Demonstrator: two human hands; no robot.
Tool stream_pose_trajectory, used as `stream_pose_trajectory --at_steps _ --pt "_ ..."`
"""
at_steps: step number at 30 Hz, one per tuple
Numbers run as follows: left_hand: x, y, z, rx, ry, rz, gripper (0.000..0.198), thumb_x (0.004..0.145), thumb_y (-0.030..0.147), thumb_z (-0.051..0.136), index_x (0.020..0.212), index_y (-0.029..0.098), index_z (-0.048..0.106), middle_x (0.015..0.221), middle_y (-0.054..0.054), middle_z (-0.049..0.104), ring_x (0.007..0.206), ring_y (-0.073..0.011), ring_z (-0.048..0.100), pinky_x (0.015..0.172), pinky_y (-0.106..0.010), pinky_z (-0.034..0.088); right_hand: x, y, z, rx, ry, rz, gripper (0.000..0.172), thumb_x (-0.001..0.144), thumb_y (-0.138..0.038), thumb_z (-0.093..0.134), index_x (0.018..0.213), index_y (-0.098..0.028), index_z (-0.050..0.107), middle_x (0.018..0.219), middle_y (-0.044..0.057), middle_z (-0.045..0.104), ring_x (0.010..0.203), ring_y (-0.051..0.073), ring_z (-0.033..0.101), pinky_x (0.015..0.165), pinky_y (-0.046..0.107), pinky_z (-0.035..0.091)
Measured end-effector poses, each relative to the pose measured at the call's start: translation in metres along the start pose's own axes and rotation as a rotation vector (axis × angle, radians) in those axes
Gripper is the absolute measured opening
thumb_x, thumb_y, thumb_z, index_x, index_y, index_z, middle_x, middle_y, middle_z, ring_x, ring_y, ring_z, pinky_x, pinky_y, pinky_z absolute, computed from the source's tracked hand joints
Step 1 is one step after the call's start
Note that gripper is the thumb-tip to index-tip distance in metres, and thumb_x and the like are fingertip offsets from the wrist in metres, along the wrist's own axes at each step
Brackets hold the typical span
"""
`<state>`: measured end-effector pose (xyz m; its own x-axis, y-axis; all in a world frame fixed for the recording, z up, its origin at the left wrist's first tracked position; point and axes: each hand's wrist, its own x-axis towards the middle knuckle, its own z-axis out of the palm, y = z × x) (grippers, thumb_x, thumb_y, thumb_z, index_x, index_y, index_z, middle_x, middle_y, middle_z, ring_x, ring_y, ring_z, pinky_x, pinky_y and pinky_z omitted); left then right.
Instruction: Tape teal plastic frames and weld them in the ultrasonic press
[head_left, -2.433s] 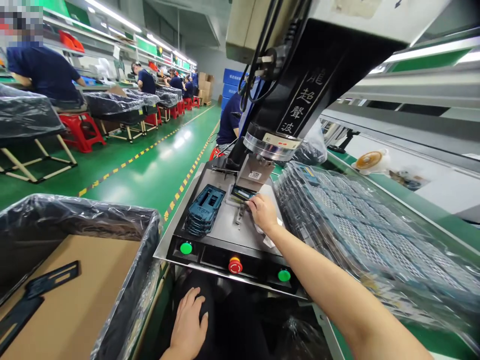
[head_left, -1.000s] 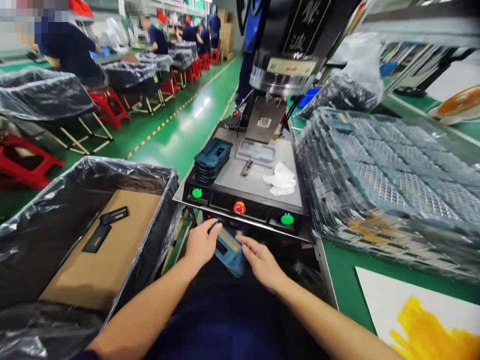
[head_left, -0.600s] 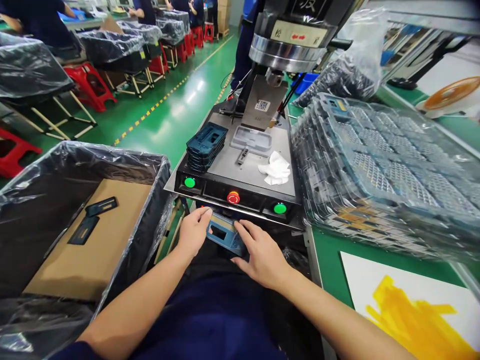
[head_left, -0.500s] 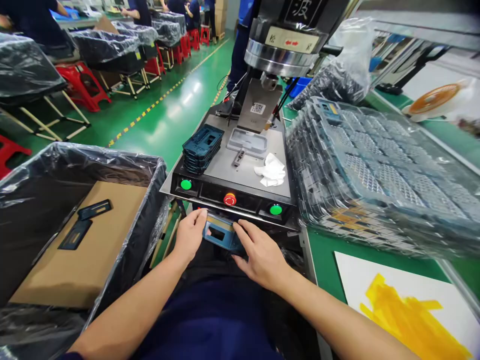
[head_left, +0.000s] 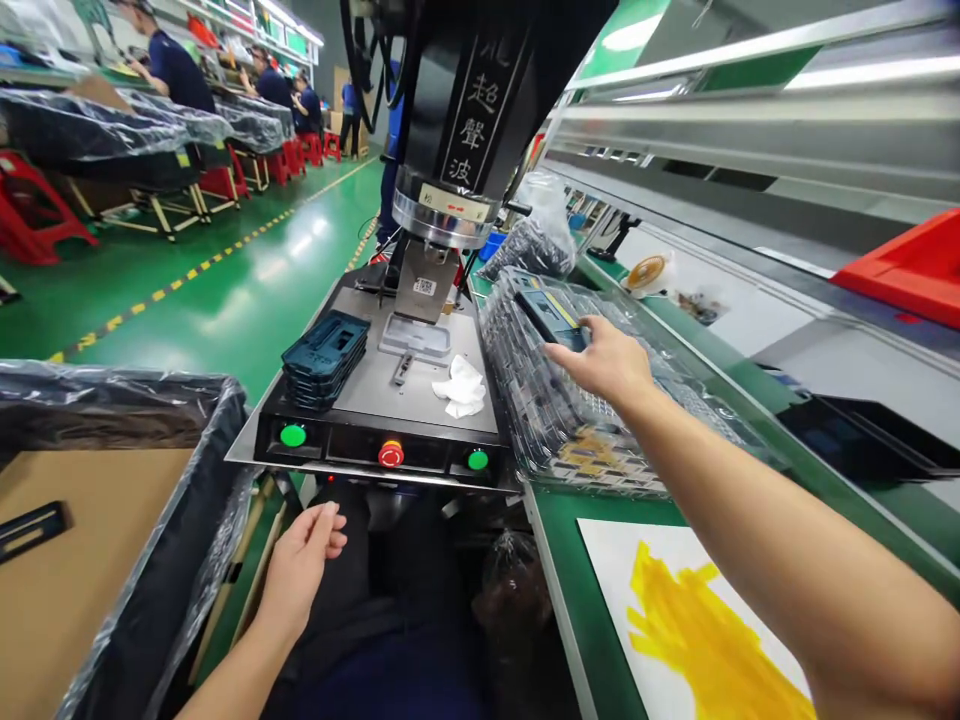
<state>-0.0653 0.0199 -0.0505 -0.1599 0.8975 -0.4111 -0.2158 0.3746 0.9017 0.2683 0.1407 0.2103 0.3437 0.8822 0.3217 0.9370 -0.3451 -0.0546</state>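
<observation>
My right hand [head_left: 606, 362] reaches out over a stack of clear plastic trays [head_left: 517, 400]. Its thumb and fingers grip a dark blue plastic panel [head_left: 551, 318] by the near edge, tilted above the top tray. Beside the machine's front, my left hand [head_left: 304, 550] hangs low with fingers curled in and thumb against them, nothing visible in it. Several similar dark blue panels [head_left: 326, 350] form a pile on the left of the machine's metal table [head_left: 367, 400]. A clear grey fixture [head_left: 416, 338] lies beneath the machine's welding head [head_left: 426, 285].
The machine's front panel has two green buttons [head_left: 292, 435] and a red stop button [head_left: 391, 453]. Crumpled white tissue [head_left: 459, 387] lies on its table. A lined bin [head_left: 217, 440] at left holds cardboard [head_left: 97, 580] and a dark panel. Yellow-marked white sheet [head_left: 600, 560] lies right.
Both hands held the panel low before the machine; now my left hand is off it, and my right hand has carried it rightward and forward over the trays. The view has shifted too.
</observation>
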Motion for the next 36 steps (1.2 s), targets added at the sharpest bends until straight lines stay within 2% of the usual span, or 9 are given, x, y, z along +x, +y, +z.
stream_pose_trajectory --at_steps 3,7,14,20,24,27,32,34,36 --pt "0.003 -0.004 -0.005 0.015 -0.001 0.003 0.056 0.067 0.060 0.066 0.100 0.015 0.062 0.087 -0.004 0.066 0.068 -0.0143 0.059 0.063 -0.029 0.049 0.041 0.017 0.010 -0.040 -0.081 0.154 0.073 0.071 -0.064 0.058 0.124 -0.014 0.053 0.112 0.018 0.063 0.103 0.034 0.059 0.085 0.044 0.047" --pt "0.007 -0.007 -0.013 0.019 0.012 0.017 0.058 0.064 0.061 0.068 0.099 0.015 0.063 0.087 -0.005 0.067 0.068 -0.0148 0.060 0.063 -0.029 0.049 0.069 0.025 0.023 -0.049 -0.127 0.206 0.076 0.070 -0.068 0.056 0.119 -0.010 0.055 0.114 0.021 0.061 0.105 0.034 0.058 0.085 0.043 0.047" --pt "0.009 -0.006 -0.020 0.040 0.054 0.037 0.059 0.060 0.062 0.070 0.095 0.015 0.065 0.084 -0.006 0.069 0.067 -0.0163 0.062 0.061 -0.030 0.051 0.082 0.012 0.037 -0.031 -0.158 0.218 0.083 0.072 -0.074 0.051 0.124 -0.008 0.053 0.120 0.023 0.058 0.111 0.033 0.055 0.089 0.042 0.045" --pt "0.010 -0.006 -0.017 0.032 0.047 0.022 0.059 0.059 0.061 0.071 0.095 0.015 0.065 0.083 -0.006 0.069 0.065 -0.0159 0.062 0.061 -0.031 0.051 0.077 0.017 0.031 -0.045 -0.178 0.129 0.072 0.081 -0.068 0.044 0.118 -0.009 0.060 0.119 0.022 0.059 0.108 0.030 0.056 0.083 0.037 0.042" --pt "0.006 -0.004 -0.011 0.065 0.023 0.046 0.052 0.065 0.058 0.066 0.094 0.014 0.064 0.083 -0.006 0.068 0.064 -0.0148 0.061 0.060 -0.029 0.049 0.058 0.012 0.020 -0.024 -0.074 0.036 0.058 0.087 -0.056 0.043 0.113 -0.009 0.065 0.112 0.021 0.064 0.101 0.027 0.058 0.077 0.034 0.038" --pt "0.003 -0.004 -0.007 0.106 0.008 0.045 0.044 0.072 0.051 0.062 0.093 0.014 0.064 0.083 -0.006 0.067 0.063 -0.0134 0.061 0.059 -0.027 0.048 0.030 -0.001 0.018 0.030 0.091 -0.072 0.042 0.088 -0.045 0.048 0.104 -0.012 0.069 0.103 0.017 0.067 0.095 0.024 0.060 0.075 0.032 0.039" --pt "0.002 -0.009 -0.002 0.146 0.009 0.042 0.034 0.074 0.043 0.060 0.091 0.015 0.064 0.079 -0.004 0.066 0.062 -0.0124 0.060 0.058 -0.025 0.047 -0.042 -0.028 0.024 0.283 0.392 -0.534 0.024 0.085 -0.035 0.056 0.090 -0.016 0.069 0.098 0.011 0.069 0.094 0.021 0.062 0.086 0.031 0.045" --pt "0.003 -0.015 -0.001 0.180 0.000 0.048 0.033 0.075 0.042 0.058 0.092 0.015 0.063 0.079 -0.004 0.066 0.062 -0.0124 0.061 0.058 -0.025 0.048 -0.075 -0.036 0.031 0.348 0.357 -0.744 0.021 0.085 -0.035 0.055 0.089 -0.018 0.067 0.096 0.009 0.069 0.092 0.021 0.062 0.086 0.033 0.047" --pt "0.005 -0.024 -0.002 0.233 -0.012 0.062 0.032 0.076 0.042 0.056 0.094 0.016 0.063 0.079 -0.003 0.066 0.063 -0.0129 0.062 0.059 -0.025 0.048 -0.107 -0.042 0.045 0.390 0.207 -0.888 0.018 0.087 -0.032 0.053 0.089 -0.019 0.066 0.093 0.008 0.069 0.087 0.020 0.063 0.082 0.032 0.049"
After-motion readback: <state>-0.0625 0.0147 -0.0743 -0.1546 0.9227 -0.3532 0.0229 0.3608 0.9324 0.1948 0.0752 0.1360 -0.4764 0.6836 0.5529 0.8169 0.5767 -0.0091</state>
